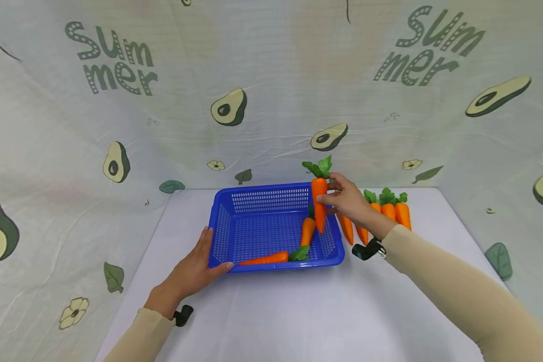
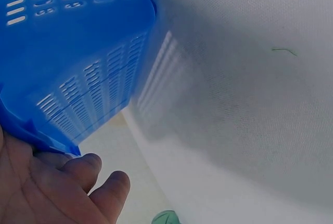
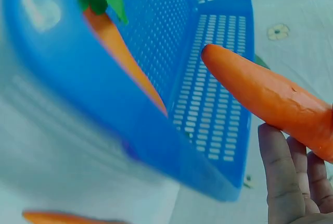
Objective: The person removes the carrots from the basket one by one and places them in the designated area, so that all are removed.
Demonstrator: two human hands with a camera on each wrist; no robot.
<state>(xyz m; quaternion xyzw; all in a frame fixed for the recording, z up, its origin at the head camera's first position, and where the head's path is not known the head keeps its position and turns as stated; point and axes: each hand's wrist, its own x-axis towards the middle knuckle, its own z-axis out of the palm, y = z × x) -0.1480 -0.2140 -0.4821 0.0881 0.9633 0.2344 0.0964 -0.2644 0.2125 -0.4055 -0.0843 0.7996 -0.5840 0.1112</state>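
My right hand (image 1: 346,198) pinches an orange toy carrot (image 1: 319,201) with green leaves between thumb and fingers, upright over the right end of a blue plastic basket (image 1: 276,187). In the right wrist view, that carrot (image 3: 265,88) points its tip toward the basket (image 3: 213,104). Inside the basket, one carrot (image 1: 267,258) lies along the front wall and another carrot (image 1: 307,231) by the right wall. My left hand (image 1: 192,269) rests on the front left corner, thumb over the front rim and fingers along the left side. In the left wrist view, its fingertips reach past the rim (image 2: 31,130).
Several more carrots (image 1: 388,211) lie on the white table (image 1: 271,311) right of the basket, partly hidden by the right hand and arm. A cloth (image 1: 271,100) printed with avocados and "summer" lettering hangs behind and along both sides of the table.
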